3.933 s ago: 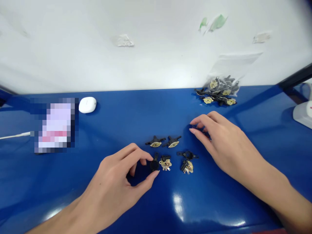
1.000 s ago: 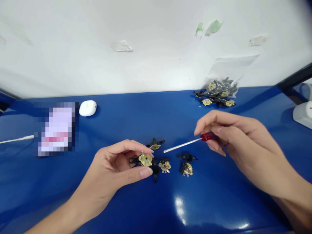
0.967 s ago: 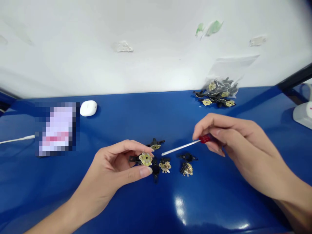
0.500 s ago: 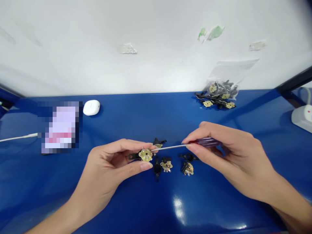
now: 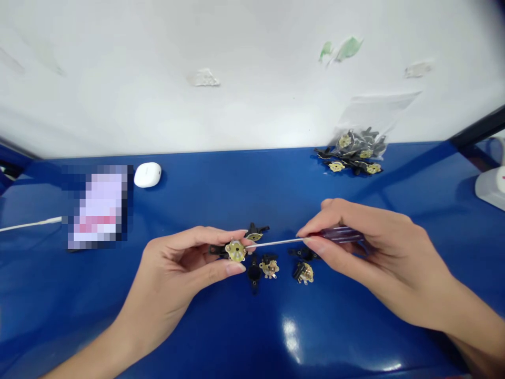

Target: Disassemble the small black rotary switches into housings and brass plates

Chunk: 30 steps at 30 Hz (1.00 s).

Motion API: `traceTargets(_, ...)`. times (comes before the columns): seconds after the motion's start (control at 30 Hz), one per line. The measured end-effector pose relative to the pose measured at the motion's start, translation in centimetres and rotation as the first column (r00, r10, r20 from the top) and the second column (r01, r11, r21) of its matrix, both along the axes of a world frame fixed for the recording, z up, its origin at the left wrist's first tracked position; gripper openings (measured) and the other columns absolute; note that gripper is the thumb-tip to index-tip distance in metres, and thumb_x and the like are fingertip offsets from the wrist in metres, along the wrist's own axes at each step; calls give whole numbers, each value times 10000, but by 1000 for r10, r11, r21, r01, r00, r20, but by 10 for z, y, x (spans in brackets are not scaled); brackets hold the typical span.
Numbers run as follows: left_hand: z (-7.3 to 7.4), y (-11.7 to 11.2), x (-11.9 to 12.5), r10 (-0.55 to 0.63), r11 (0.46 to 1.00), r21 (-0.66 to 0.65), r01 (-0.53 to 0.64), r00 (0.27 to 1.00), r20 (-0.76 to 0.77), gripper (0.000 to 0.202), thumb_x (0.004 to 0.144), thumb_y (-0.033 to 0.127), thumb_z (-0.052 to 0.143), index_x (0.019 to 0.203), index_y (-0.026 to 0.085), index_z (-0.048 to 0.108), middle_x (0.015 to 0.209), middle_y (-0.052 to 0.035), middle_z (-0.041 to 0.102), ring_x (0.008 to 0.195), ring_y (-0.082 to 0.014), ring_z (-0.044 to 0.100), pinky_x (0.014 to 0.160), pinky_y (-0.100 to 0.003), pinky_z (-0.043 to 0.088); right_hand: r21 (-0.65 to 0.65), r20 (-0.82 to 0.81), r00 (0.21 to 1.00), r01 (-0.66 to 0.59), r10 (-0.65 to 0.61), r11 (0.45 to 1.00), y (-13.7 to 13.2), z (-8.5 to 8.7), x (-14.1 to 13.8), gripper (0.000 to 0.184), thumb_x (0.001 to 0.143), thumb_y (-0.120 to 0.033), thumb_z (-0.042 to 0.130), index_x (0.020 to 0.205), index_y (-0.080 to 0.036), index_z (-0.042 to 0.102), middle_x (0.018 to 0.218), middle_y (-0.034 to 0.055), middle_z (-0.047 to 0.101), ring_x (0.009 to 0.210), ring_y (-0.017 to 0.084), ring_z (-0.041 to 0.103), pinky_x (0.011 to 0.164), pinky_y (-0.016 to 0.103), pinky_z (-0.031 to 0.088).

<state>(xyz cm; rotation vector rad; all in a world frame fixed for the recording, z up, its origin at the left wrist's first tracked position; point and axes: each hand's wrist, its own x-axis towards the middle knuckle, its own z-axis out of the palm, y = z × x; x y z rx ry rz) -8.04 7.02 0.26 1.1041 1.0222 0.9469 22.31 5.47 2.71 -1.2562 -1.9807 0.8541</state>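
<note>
Left hand (image 5: 177, 268): is pinching a gold-and-black part (image 5: 235, 251) between thumb and fingers, above the table (image 5: 221, 195)
Right hand (image 5: 381, 252): is gripping a screwdriver (image 5: 337, 235), fingers curled
Tip (image 5: 250, 246): is reaching the part's edge

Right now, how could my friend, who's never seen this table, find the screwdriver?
Start at the blue table, then find the right hand above it. The screwdriver is held there, pointing toward the left hand. Unlike the small black-and-gold parts nearby, it has a long, straight silver shaft and a shiny reddish-purple handle.
</note>
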Motion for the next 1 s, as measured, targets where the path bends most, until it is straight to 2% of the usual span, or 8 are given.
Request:
traceTargets(0.27,-2,0,1,-14,1000,13,14,1000,-1,299,863,173,1042,1095,348,973,1058,-12,955,1009,-186,906,927,-185,712,-20,-19,1000,21,-21,1000,-2,0,1,26,1119,-365,763,1144,-359,770,893,-57,686,668,87,579,585,204,472)
traceTargets(0.37,-2,1,-1,-21,999,24,21,1000,-7,296,871,174,1034,1090,364,974,1058,-2,954,1019,-180,899,932,-184,705,-25,-17,1000,21,-22,999,-1,1,0,34,1120,-382,764,1125,-354,783,876,-55,697,651,84,587,569,197,475)
traceTargets(0.53,-3,0,-2,-55,997,50,57,998,-42,326,880,153,1015,1094,396,974,1111,23,948,1044,-172,887,925,-176,693,-42,-23,998,51,-52,998,0,4,-3,118,1113,-432,772,1069,-339,831,899,-22,791,684,117,680,562,213,516)
traceTargets(0.77,-3,0,-3,-50,997,62,55,996,-76,354,868,161,1023,1104,419,972,1117,40,944,1028,-154,877,905,-146,673,-59,-21,989,146,-148,988,-3,4,-4,203,1109,-467,765,1008,-306,838,875,-11,804,663,123,668,527,224,488)
traceTargets(1.0,-3,0,-1,-22,999,28,24,997,-71,315,857,169,1032,1087,378,979,1101,-3,949,1045,-207,896,922,-205,716,-101,-8,997,80,-81,992,-1,2,-3,167,1124,-452,748,1046,-324,822,884,-32,798,704,111,679,573,203,504)
